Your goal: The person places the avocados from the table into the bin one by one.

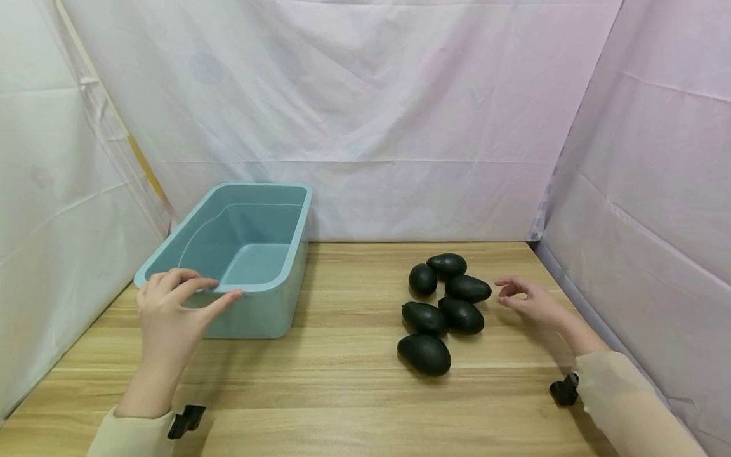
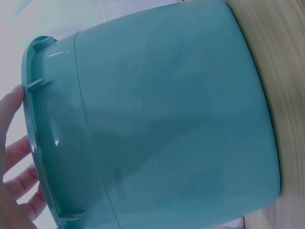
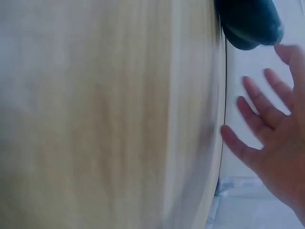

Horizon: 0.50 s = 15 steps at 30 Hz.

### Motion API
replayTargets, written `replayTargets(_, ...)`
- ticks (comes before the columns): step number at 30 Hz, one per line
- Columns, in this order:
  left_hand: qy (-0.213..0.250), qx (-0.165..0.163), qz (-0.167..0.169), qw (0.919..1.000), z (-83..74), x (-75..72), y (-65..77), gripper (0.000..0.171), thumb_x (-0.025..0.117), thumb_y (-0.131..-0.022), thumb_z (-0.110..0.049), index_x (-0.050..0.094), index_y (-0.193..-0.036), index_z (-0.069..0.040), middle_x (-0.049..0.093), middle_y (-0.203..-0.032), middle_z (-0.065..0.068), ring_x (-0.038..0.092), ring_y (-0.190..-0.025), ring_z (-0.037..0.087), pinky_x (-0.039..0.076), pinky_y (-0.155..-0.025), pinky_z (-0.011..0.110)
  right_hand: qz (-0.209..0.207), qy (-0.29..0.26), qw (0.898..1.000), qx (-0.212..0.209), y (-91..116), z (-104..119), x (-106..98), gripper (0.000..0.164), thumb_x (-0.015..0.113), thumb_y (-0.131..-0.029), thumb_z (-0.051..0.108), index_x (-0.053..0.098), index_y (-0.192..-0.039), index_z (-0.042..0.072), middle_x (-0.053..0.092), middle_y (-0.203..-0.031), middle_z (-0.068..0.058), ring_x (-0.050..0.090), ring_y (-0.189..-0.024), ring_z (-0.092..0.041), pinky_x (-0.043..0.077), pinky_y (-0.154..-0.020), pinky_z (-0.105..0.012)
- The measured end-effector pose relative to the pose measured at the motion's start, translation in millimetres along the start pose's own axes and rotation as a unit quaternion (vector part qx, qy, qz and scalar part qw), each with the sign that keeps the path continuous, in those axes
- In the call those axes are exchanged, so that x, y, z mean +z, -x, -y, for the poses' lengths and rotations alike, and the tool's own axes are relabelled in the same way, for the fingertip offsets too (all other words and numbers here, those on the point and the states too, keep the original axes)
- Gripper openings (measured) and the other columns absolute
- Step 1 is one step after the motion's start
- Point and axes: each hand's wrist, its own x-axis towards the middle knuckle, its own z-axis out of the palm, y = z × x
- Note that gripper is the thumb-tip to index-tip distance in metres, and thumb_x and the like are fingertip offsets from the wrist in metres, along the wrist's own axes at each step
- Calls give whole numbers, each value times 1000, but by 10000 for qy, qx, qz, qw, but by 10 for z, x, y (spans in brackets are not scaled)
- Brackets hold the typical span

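Observation:
My left hand (image 1: pixel 169 304) holds the near rim of a light blue plastic bin (image 1: pixel 285 273), thumb on the near side and fingers over the inner side. In the left wrist view, the thumb (image 2: pixel 13 102) meets the rim and the other fingertips pass behind it. Several dark green avocados (image 1: pixel 425 354) lie grouped on the table, right of centre. Just right of the group is my right hand (image 1: pixel 533 303), fingers loosely bent and nothing in them. The right wrist view has its spread fingers (image 3: pixel 259 112) below a dark avocado (image 3: pixel 252 21).
The wooden table (image 1: pixel 337 393) carries the bin at left and the avocados at right. White cloth (image 1: pixel 400 114) hangs behind, with more cloth along both sides; the right one runs close to my right arm. Small black devices (image 1: pixel 564 390) sit at both wrists.

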Motion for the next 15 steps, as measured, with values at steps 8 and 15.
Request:
replayTargets(8,-43,52,-24,10000,10,-2,-8,68,67,-72,-68,72,-68,0,61,-77,15,49,-76,37,29,-80,57,462,-328,9982,171,-78,71,53,61,65,-93,22,37,-141,-3,53,-123,-25,50,-114,-42,40,-92,-56)
replayTargets(15,-28,91,-30,10000,20,7,-2,67,68,-72,-68,72,-68,0,60,-77,15,49,-76,37,30,-78,56,582,-448,9973,96,-162,69,126,70,71,-89,24,36,-143,-3,48,-129,-26,47,-118,-43,41,-94,-57)
